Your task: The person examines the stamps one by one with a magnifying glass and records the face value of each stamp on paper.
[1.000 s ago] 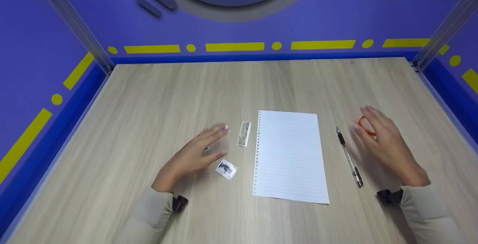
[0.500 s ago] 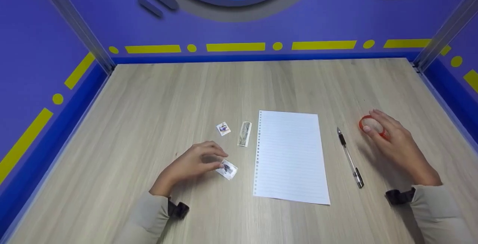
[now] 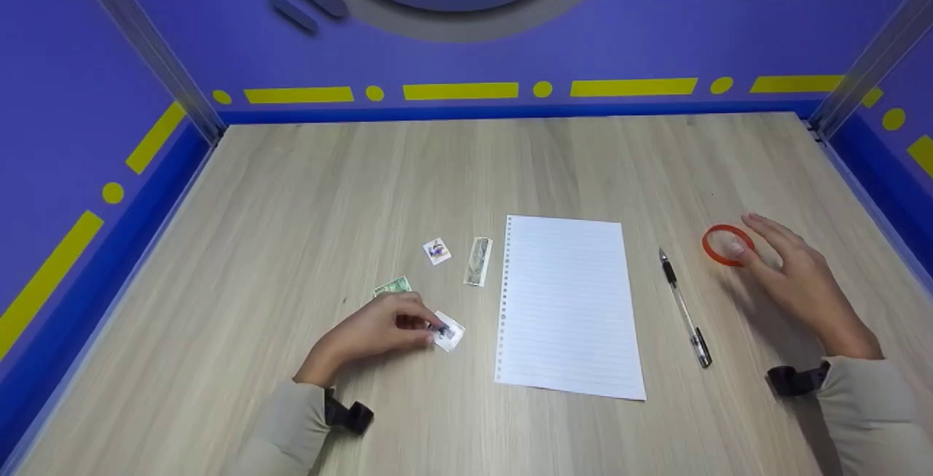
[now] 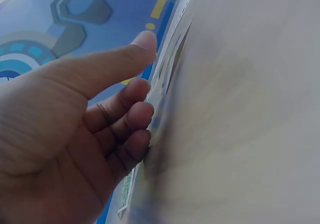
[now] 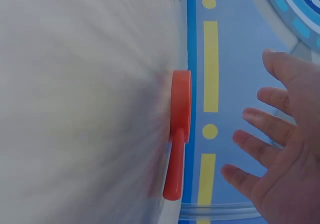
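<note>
My left hand (image 3: 372,334) is over a small white stamp (image 3: 450,332) with a dark picture. Its index fingertip touches or hovers just above the stamp's left part, with a gap to the thumb; exact contact cannot be told. A green stamp (image 3: 393,286) is partly hidden behind that hand. Farther back lie a small white stamp with a purple figure (image 3: 436,251) and a narrow grey-green stamp (image 3: 477,262). My right hand (image 3: 809,286) hovers with spread fingers by a red magnifying glass (image 5: 181,104). In the head view its thumb overlaps the lens and the hand hides the handle.
A sheet of lined paper (image 3: 568,308) with punched holes lies mid-table. Between it and the right hand is a black-capped clear pen (image 3: 684,308). A blue-purple wall (image 3: 466,60) with yellow marks bounds the wooden table (image 3: 328,184) at the back, with side panels left and right.
My left hand has come down and nearer from above the purple-figure stamp to the dark-picture stamp, uncovering the green one. My right hand has drifted right, exposing more of the magnifying glass.
</note>
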Tool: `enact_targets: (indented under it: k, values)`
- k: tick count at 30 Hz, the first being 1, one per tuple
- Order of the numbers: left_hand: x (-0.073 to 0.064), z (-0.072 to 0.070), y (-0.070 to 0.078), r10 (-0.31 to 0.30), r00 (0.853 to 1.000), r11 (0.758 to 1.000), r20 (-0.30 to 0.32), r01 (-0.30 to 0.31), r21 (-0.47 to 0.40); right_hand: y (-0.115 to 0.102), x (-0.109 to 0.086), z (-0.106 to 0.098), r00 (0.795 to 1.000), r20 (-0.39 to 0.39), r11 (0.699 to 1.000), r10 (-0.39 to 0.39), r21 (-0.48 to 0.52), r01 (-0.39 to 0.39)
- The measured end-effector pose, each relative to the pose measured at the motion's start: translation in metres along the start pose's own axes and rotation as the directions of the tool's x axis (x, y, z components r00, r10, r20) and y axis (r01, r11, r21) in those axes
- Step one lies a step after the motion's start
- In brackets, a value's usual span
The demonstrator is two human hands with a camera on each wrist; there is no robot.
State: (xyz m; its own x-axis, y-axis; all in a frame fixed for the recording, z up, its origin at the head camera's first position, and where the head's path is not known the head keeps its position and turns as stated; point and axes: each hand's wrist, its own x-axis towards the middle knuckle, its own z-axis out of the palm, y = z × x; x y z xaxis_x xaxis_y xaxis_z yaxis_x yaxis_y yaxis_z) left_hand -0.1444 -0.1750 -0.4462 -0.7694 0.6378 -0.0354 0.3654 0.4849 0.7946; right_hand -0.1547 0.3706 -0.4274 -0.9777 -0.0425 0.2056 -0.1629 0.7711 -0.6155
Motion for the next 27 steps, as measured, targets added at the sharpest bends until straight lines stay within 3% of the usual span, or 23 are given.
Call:
enact_targets:
  k: [13,19,27]
  values:
    - [0.002,0.007,-0.005,0.021,1.000,0.997,-0.010,-0.020,0.076,0.015,0.002,-0.005,0.996,-0.081,0.994,0.028,-0.107,-0.036]
    - [0.003,0.010,-0.006,0.014,0.999,0.997,-0.030,-0.012,0.074,0.022,0.001,-0.002,0.987,-0.041,0.980,0.157,-0.120,-0.161]
    - [0.002,0.010,-0.007,-0.001,0.999,0.998,-0.048,0.003,0.060,0.027,0.001,0.000,0.948,0.065,0.944,0.310,-0.142,-0.299]
